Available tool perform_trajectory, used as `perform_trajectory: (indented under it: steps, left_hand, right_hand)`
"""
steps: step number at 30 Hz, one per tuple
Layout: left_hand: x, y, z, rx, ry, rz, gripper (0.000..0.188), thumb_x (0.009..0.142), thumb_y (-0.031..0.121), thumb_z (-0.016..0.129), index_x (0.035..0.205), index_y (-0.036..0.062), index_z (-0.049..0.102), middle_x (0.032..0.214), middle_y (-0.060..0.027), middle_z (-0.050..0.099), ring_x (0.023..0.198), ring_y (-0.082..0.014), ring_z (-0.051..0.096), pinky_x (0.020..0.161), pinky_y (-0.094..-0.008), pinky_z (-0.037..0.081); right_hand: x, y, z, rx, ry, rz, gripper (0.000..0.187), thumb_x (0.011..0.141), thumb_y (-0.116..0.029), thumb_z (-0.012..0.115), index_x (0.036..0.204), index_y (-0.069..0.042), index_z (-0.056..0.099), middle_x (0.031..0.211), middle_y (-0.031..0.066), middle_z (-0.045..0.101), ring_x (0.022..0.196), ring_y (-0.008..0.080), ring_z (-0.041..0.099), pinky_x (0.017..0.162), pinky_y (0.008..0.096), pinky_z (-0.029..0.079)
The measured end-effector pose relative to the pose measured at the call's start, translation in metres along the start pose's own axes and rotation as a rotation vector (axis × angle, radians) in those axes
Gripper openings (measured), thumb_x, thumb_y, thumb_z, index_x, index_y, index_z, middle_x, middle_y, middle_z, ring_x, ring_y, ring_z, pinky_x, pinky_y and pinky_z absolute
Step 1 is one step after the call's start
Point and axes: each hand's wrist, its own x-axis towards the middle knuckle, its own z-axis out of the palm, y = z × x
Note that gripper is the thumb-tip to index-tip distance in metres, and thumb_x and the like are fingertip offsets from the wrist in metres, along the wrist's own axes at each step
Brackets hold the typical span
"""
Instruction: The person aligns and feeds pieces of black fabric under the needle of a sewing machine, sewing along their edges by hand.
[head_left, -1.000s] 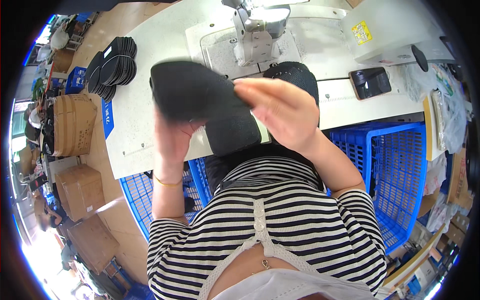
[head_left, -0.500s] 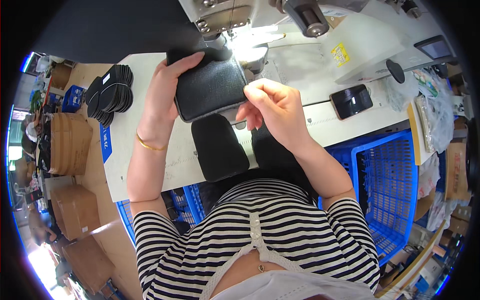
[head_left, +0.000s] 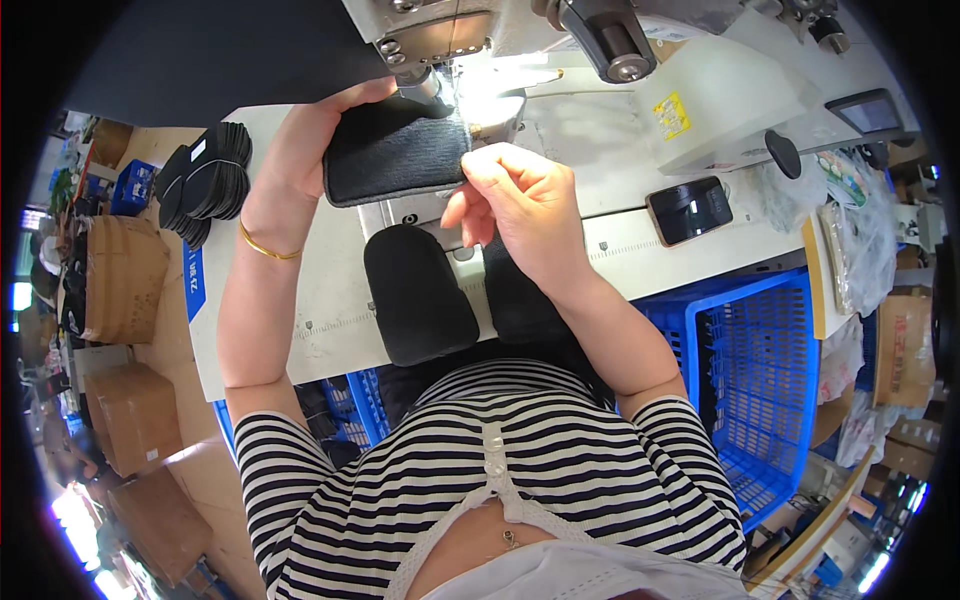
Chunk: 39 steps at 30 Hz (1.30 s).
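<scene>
Black round-cornered fabric panel (head_left: 397, 155) shifts higher, upper-centre; my left hand (head_left: 292, 150), right hand (head_left: 520, 205) gripping; uneven pull may skew it.

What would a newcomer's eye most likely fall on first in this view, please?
Probably the bright glow under the sewing machine at top centre, with the black padded piece just below it, between the left hand and the right hand. Next might come the big blue basket at lower right, then the banded black stack on the left end of the white table.
</scene>
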Motion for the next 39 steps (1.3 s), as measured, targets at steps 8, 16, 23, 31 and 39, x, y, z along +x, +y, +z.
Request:
perform_trajectory:
  steps: [8,16,23,31,39]
  left_hand:
    - [-0.048,-0.031,0.016,1.149,0.209,1.52,0.023,0.083,0.01,0.069,0.105,0.0025,0.069,0.102,-0.0091,0.067,0.091,-0.0203,0.065,0.082,-0.0337,0.053]
    - [-0.048,-0.049,0.017,1.585,0.009,1.882,0.032,0.067,0.007,0.07,0.099,0.0027,0.075,0.101,-0.0062,0.071,0.094,-0.0221,0.065,0.075,-0.0319,0.056]
    - [-0.041,-0.037,0.021,1.627,0.024,1.83,0.035,0.063,0.009,0.066,0.095,0.0012,0.074,0.1,-0.0063,0.071,0.095,-0.0232,0.066,0.075,-0.0335,0.056]
    - [-0.034,-0.039,0.026,1.66,0.129,1.792,0.036,0.06,0.009,0.064,0.094,0.0003,0.072,0.101,-0.0062,0.069,0.094,-0.0221,0.065,0.075,-0.0329,0.055]
    - [-0.043,-0.044,0.038,1.714,0.192,1.723,0.038,0.058,0.009,0.061,0.094,-0.0008,0.07,0.1,-0.0061,0.067,0.092,-0.0218,0.063,0.073,-0.0325,0.053]
  right_hand:
    - [-0.005,-0.007,-0.003,-0.073,0.0,0.047,0.021,0.096,-0.015,0.055,0.084,0.0,0.065,0.066,0.0072,0.068,0.05,0.0059,0.058,0.046,0.0201,0.043]
    - [-0.002,-0.003,0.0,-0.031,-0.004,-0.017,0.022,0.097,-0.016,0.053,0.085,-0.001,0.064,0.064,0.0074,0.067,0.048,0.0059,0.056,0.045,0.0191,0.041]
    - [0.01,0.0,0.002,0.062,0.008,-0.046,0.021,0.098,-0.014,0.052,0.089,0.001,0.065,0.067,0.0083,0.068,0.047,0.0063,0.055,0.045,0.0196,0.042]
    - [0.002,0.006,-0.004,0.076,0.029,-0.004,0.02,0.098,-0.013,0.053,0.092,0.0,0.066,0.069,0.0086,0.069,0.048,0.0053,0.054,0.046,0.0197,0.044]
    - [0.002,0.009,-0.005,0.077,0.009,0.005,0.019,0.098,-0.012,0.054,0.092,0.0,0.067,0.069,0.0092,0.069,0.049,0.0054,0.054,0.047,0.0201,0.044]
